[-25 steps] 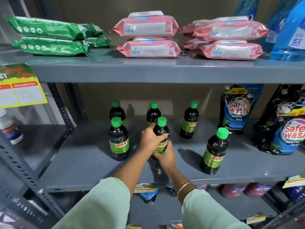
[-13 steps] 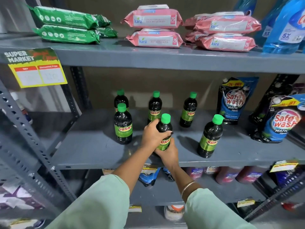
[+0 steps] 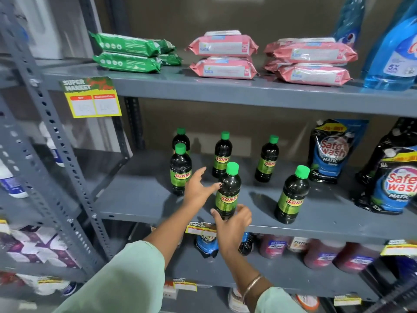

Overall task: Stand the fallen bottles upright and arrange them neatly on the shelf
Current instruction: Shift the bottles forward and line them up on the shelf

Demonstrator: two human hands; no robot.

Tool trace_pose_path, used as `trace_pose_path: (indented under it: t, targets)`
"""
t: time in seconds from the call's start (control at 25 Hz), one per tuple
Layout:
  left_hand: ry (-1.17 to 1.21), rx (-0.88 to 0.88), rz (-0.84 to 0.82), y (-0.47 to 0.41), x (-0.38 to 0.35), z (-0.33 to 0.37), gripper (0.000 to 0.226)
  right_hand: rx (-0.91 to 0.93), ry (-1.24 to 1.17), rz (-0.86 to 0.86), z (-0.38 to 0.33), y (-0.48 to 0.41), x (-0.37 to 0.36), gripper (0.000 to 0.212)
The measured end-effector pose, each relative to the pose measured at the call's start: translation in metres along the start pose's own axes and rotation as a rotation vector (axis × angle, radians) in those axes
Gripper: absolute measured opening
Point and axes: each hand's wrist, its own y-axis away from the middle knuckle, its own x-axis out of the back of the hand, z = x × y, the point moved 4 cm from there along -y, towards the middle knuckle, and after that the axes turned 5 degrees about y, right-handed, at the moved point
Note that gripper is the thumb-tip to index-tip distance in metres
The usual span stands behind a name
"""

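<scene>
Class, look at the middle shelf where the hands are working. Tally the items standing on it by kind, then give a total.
Dark plastic bottles with green caps: 6 (one held at its base by the right hand)
Safewash detergent pouches: 3
Total: 9

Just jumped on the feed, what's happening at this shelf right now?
A person is tidying green-capped Sunny bottles on the middle shelf. The right hand holds the base of the front middle bottle, which stands upright; the left hand is open beside it, one fingertip at its shoulder. The other five bottles also stand upright in two loose rows; none lies fallen in view.
</scene>
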Motion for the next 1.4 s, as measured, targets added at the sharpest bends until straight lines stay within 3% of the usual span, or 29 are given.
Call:
trace_pose_path:
  t: [0.16, 0.32, 0.6, 0.88, 1.4]
  targets:
    - [0.002, -0.017, 0.196, 0.000, 0.044, -0.014, 0.056, 0.065, -0.026, -0.013, -0.008, 0.031, -0.024, 0.059]
    - [-0.052, -0.014, 0.268, -0.024, 0.081, -0.019, 0.057, 0.129, -0.039, -0.205, -0.037, 0.034, -0.065, 0.062]
    - [-0.069, 0.041, 0.055, -0.086, 0.093, -0.035, 0.063, -0.024, -0.066, -0.285, -0.066, -0.011, -0.136, 0.081]
    - [-0.108, -0.004, -0.031, -0.103, 0.088, -0.040, 0.050, -0.111, -0.118, -0.225, -0.070, -0.029, -0.165, 0.051]
    - [-0.071, -0.024, -0.078, -0.039, 0.106, -0.045, 0.052, -0.058, -0.108, -0.216, -0.057, 0.032, -0.133, 0.048]
